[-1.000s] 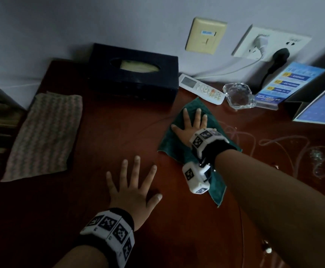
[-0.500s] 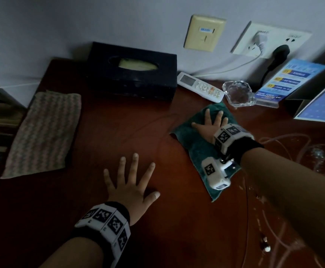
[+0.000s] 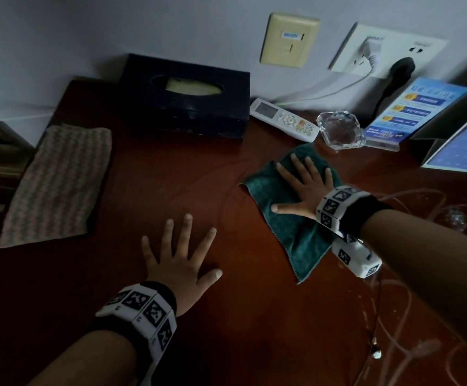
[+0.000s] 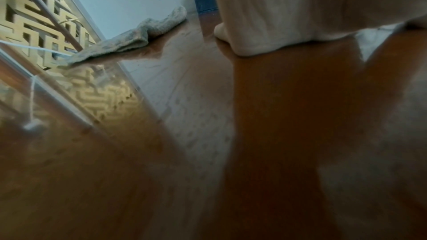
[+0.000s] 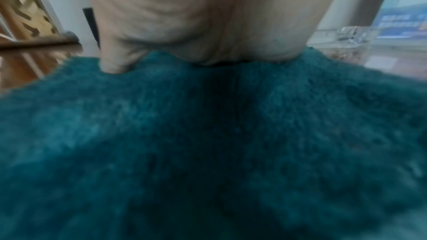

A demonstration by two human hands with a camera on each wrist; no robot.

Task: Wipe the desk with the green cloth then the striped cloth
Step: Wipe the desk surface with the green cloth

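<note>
The green cloth (image 3: 290, 229) lies spread on the dark wooden desk (image 3: 171, 176), right of centre, near the glass ashtray. My right hand (image 3: 302, 188) lies flat on it, fingers straight and spread, pressing it down; the right wrist view shows the palm on the cloth's pile (image 5: 208, 143). My left hand (image 3: 179, 254) rests flat on the bare desk at front centre, fingers spread, holding nothing. The striped cloth (image 3: 57, 185) lies folded at the desk's left edge, seen low in the left wrist view as well (image 4: 129, 41).
Along the back wall stand a dark tissue box (image 3: 185, 96), a white remote (image 3: 283, 119), a glass ashtray (image 3: 339, 130) and a blue leaflet stand (image 3: 410, 112). Plugs and cables hang from the wall socket (image 3: 379, 51). Wet streaks mark the desk at right.
My right hand has slid the green cloth to the right and toward the ashtray, and its fingers now point more to the left. My left hand has stayed in place.
</note>
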